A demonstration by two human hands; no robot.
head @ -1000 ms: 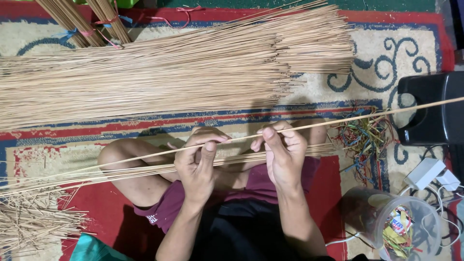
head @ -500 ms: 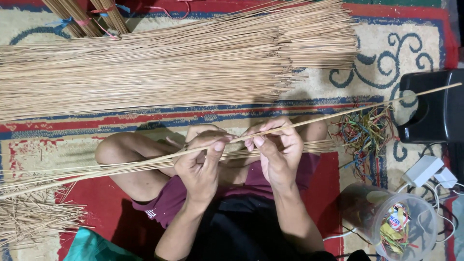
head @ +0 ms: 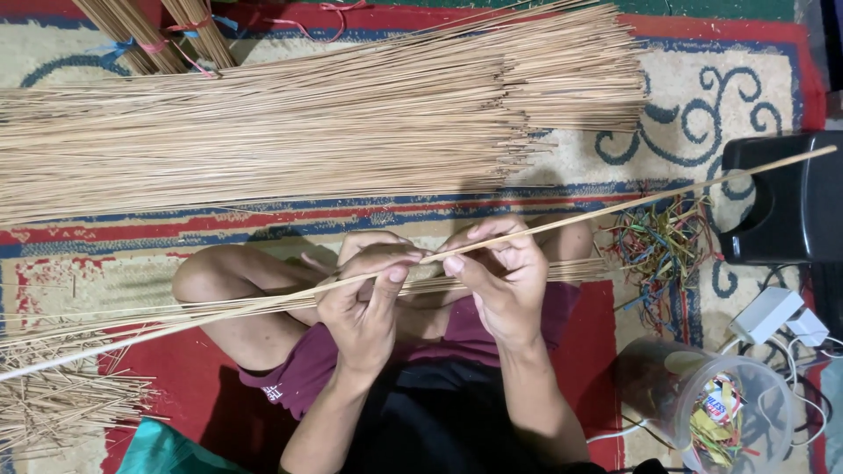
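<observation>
One clear plastic jar [head: 702,404], holding coloured wrappers or ties, hard to make out, lower right of the long thin stick [head: 615,209]. Above that stick, big pile of loose sticks [head: 307,123] on the rug [head: 702,96]; beyond it, tied bundles [head: 158,35], cut off by the frame. Right of the stick's far end, tangled coloured ties [head: 659,246] and black stool [head: 790,202]. Left hand [head: 364,303] and right hand [head: 500,276] both pinched narrowly on the stick, over the lap.
</observation>
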